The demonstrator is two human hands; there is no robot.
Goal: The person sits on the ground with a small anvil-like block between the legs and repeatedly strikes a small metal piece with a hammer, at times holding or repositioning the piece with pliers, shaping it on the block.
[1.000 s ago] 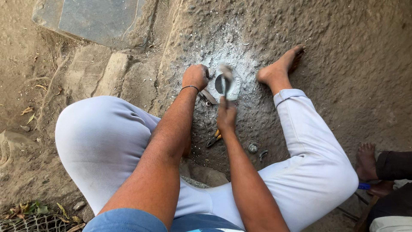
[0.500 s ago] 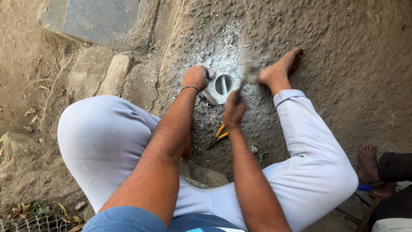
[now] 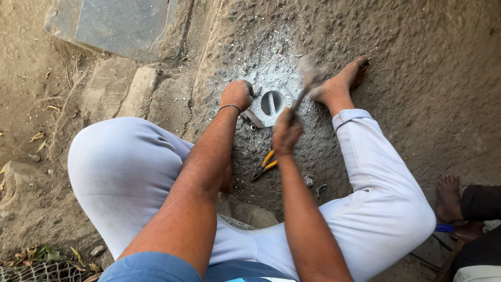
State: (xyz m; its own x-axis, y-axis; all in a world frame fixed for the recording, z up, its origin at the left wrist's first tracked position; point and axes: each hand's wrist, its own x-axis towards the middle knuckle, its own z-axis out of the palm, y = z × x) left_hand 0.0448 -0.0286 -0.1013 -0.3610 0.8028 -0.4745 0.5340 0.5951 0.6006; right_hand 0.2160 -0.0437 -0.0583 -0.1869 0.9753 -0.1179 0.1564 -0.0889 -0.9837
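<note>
Grey hammer point(image 3: 307, 78) raised, right hand point(image 3: 286, 133) fisted on handle | left hand point(image 3: 236, 95) clenched beside metal ring point(image 3: 272, 104)

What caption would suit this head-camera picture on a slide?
Seated on dirt ground, left hand steadies a round metal piece while right hand raises a hammer; pliers lie nearby.

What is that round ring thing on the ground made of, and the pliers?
The pale grey round ring looks like dull metal, dusty and matt, though stone or cement cannot be ruled out. The pliers seem dark metal at the jaws, with glossy yellow-orange handle sleeves, likely plastic or rubber.
</note>
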